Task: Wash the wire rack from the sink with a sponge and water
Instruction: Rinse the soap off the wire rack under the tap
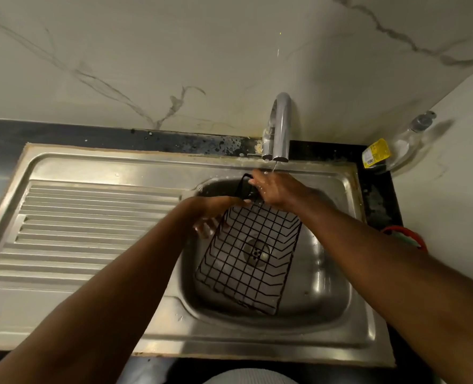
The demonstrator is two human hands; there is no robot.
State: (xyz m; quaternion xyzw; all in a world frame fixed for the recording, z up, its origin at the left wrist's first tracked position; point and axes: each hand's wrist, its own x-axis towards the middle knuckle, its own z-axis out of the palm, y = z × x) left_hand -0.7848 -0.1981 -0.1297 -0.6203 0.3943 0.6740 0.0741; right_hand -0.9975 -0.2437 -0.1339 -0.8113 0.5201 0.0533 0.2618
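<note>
A black wire rack (246, 259) stands tilted in the steel sink basin (326, 286), its lower edge near the basin's front. My left hand (213, 214) grips the rack's upper left edge, fingers curled behind the wires. My right hand (274, 189) holds the rack's top end, where a dark loop of the rack sticks up, right under the faucet (281, 128). A thin stream of water (274, 166) falls from the spout onto my right hand. I see no sponge.
The ribbed steel drainboard (91, 231) lies left of the basin. A clear bottle with a yellow label (390, 151) lies in the back right corner. A red ring-shaped object (407, 236) sits on the right counter. The marble wall rises behind the faucet.
</note>
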